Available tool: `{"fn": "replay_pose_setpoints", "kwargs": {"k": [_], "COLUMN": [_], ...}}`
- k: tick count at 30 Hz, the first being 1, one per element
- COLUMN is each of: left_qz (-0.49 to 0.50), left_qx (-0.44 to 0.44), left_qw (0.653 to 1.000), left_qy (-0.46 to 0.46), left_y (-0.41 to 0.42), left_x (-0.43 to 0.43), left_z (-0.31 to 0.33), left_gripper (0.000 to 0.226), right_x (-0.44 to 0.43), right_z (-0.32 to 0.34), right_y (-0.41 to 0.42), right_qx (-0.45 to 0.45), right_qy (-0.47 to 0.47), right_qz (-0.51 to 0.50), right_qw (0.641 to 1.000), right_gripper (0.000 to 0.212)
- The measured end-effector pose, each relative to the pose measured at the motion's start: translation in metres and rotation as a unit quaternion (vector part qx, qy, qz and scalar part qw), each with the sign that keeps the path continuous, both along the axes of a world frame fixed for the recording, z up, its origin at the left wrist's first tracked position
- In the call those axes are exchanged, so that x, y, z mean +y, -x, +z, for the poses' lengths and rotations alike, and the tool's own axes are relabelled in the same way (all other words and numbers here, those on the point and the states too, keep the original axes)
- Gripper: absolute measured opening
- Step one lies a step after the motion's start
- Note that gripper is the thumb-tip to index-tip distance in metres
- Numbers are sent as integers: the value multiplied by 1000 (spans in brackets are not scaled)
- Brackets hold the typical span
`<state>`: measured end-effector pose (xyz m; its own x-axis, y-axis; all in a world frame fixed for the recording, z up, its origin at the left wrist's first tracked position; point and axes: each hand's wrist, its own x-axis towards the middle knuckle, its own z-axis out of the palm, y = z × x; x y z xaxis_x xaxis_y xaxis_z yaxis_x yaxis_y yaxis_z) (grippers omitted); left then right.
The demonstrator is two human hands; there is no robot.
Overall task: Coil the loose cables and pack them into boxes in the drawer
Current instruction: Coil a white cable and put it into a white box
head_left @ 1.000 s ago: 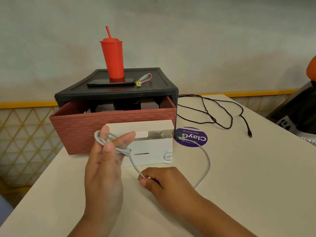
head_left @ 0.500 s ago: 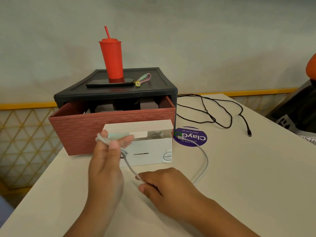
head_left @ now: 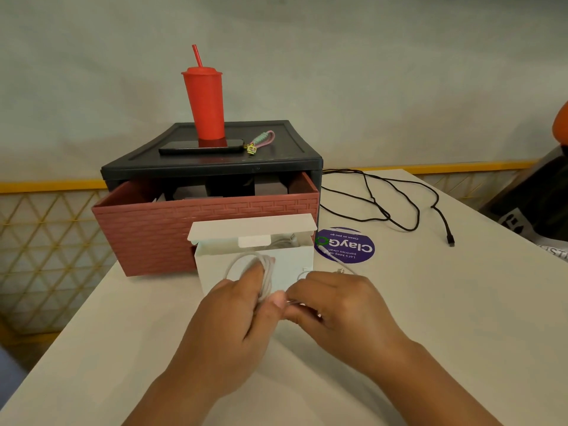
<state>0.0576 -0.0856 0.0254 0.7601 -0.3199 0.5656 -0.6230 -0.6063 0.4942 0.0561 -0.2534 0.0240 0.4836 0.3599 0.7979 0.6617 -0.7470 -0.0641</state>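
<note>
One open white cardboard box (head_left: 285,265) held a cable; the red brick-patterned plastic drawer (head_left: 172,232) stood open. Left hand (head_left: 233,327) fingers clamped the coiled white cable (head_left: 264,269); right hand (head_left: 344,309) pinched its tail. One black cable (head_left: 396,204) lay loose.

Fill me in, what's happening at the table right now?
A person is coiling a white cable: the left hand holds the loops while the right hand pinches the loose tail beside them. Just behind the hands an open white box stands in front of the pulled-out red drawer. A black cable lies uncoiled on the table to the right.
</note>
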Motion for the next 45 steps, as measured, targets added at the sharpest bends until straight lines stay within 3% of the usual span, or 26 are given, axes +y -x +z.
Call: {"fn": "replay_pose_setpoints", "kwargs": {"k": [4, 8, 12, 18, 24, 29, 34, 38, 41, 45], "left_qz": [-73, -115, -181, -205, -240, -240, -235, -215, -227, -232], "left_qx": [51, 170, 310, 405, 458, 454, 457, 435, 422, 407], "left_qw": [996, 973, 897, 793, 676, 620, 605, 588, 575, 588], "left_qy": [1, 108, 258, 406, 525, 592, 608, 647, 663, 659], "left_y": [2, -1, 2, -1, -7, -12, -13, -10, -10, -7], "left_x": [2, 0, -5, -5, -3, 2, 7, 4, 3, 0], "left_z": [0, 2, 10, 8, 4, 6, 7, 14, 14, 14], "left_gripper": [41, 43, 35, 38, 53, 50, 45, 27, 31, 37], "right_x": [-11, -29, -30, -21, -6, 1, 2, 4, 9, 9], "right_z": [7, 13, 8, -1, -6, -7, -9, -8, -8, -8], "right_y": [-1, -5, -9, -9, -5, -2, 0, 2, 4, 2], "right_qx": [-20, 26, 82, 208, 280, 322, 349, 376, 384, 375], "right_qy": [-21, -95, -106, -115, -130, -101, -70, -48, -35, -12], "right_qz": [-4, -16, -1, 16, 45, 52, 26, 20, 18, -2], "right_qw": [1000, 995, 991, 971, 950, 940, 934, 925, 922, 927], "right_gripper": [44, 44, 50, 45, 44, 41, 32, 36, 38, 35]}}
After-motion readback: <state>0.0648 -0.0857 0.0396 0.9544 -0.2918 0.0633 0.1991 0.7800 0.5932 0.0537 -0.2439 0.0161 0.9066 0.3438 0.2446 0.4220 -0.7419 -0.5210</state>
